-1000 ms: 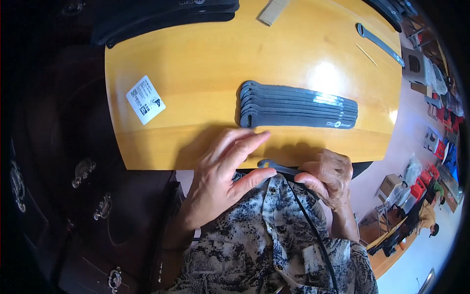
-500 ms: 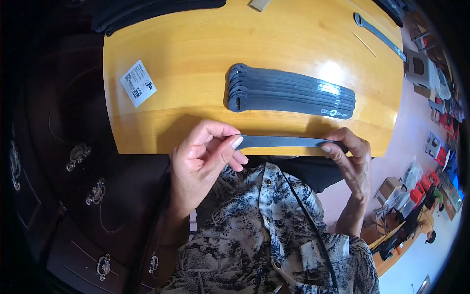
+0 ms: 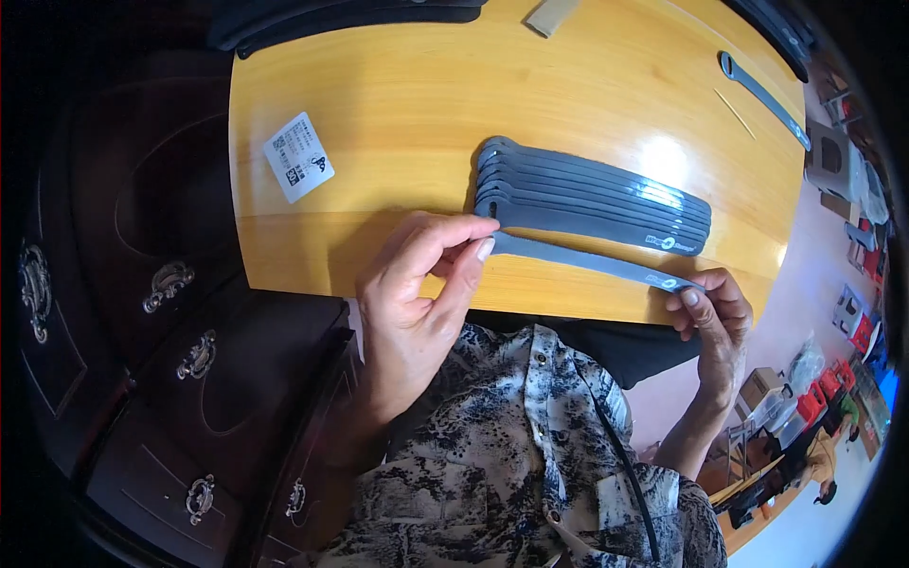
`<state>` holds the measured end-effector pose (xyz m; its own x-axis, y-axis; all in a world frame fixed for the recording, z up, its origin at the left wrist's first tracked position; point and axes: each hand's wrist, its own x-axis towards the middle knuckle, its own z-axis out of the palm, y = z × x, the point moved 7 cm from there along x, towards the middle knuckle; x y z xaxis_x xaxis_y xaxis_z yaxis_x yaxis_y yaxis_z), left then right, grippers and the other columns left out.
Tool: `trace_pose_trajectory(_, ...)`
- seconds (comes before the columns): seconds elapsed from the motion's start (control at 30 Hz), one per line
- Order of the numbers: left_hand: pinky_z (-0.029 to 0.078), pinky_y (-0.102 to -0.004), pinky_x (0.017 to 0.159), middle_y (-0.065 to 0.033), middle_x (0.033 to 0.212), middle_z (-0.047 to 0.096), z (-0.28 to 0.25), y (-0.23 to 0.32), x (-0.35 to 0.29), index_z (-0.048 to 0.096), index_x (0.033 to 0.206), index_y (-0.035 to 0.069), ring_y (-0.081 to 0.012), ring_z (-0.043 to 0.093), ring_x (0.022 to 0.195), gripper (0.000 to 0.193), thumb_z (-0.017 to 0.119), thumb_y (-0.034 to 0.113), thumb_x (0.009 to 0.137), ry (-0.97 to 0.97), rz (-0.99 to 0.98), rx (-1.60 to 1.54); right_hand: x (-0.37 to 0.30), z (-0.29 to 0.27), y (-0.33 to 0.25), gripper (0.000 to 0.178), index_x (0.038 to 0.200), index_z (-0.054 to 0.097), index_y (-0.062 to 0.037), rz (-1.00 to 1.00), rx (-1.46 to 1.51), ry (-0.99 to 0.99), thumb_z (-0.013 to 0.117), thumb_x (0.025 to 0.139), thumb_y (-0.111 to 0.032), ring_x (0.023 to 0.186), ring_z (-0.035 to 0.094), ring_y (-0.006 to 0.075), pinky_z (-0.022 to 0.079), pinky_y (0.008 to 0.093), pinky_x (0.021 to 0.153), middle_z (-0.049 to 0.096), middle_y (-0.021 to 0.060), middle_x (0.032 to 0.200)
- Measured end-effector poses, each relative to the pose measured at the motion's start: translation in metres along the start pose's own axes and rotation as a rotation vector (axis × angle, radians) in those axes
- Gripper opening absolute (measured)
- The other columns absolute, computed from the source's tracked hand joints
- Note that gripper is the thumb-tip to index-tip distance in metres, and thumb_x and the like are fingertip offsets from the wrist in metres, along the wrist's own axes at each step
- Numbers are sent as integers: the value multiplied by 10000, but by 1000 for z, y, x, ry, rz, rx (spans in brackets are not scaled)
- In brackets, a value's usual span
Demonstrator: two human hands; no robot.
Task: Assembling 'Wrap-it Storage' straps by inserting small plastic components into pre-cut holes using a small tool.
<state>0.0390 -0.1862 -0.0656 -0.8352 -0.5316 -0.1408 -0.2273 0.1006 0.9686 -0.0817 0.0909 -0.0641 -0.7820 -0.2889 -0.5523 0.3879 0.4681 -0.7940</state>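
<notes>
Currently left hand (image 3: 417, 303) and right hand (image 3: 712, 317) pinch grey strap (image 3: 578, 258) by its ends, taut over table (image 3: 379, 142) edge, just beside strap stack (image 3: 592, 199). Step: likely adding strap; needs end alignment.

Only one real label here: a small white rectangular sticker (image 3: 297, 156) lying flat on the yellow wooden bench (image 3: 398, 95), toward its left side, turned at a slant. It has black print and a couple of dark square code patches. Well apart from it, the grey strips (image 3: 592, 199) stacked mid-bench carry small pale printed marks near their right ends. Far right, past the bench edge, there's a brown cardboard box (image 3: 760, 386) on the floor.
</notes>
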Motion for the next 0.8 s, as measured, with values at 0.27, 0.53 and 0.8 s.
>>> trace_pose_trajectory(0.27,471,-223,548,-61,762,608,4,-1,3,592,968,19,-91,569,630,223,703,-33,782,164,25,88,5,-10,2,175,873,616,-53,-25,7,100,673,867,-218,526,505,44,380,183,481,642,28,682)
trace_pose_trajectory(0.53,451,-220,514,-59,741,607,5,-6,3,541,993,33,-82,556,589,263,702,-20,792,149,-18,105,5,-8,1,154,875,616,-62,-28,-19,124,644,889,-212,508,492,38,359,176,460,636,25,677)
trace_pose_trajectory(0.8,440,-216,503,-52,736,584,9,-4,5,532,996,35,-78,539,579,274,703,-25,791,153,5,122,8,-12,1,156,865,610,-63,-35,-32,123,643,892,-213,496,481,30,352,170,443,624,16,664)
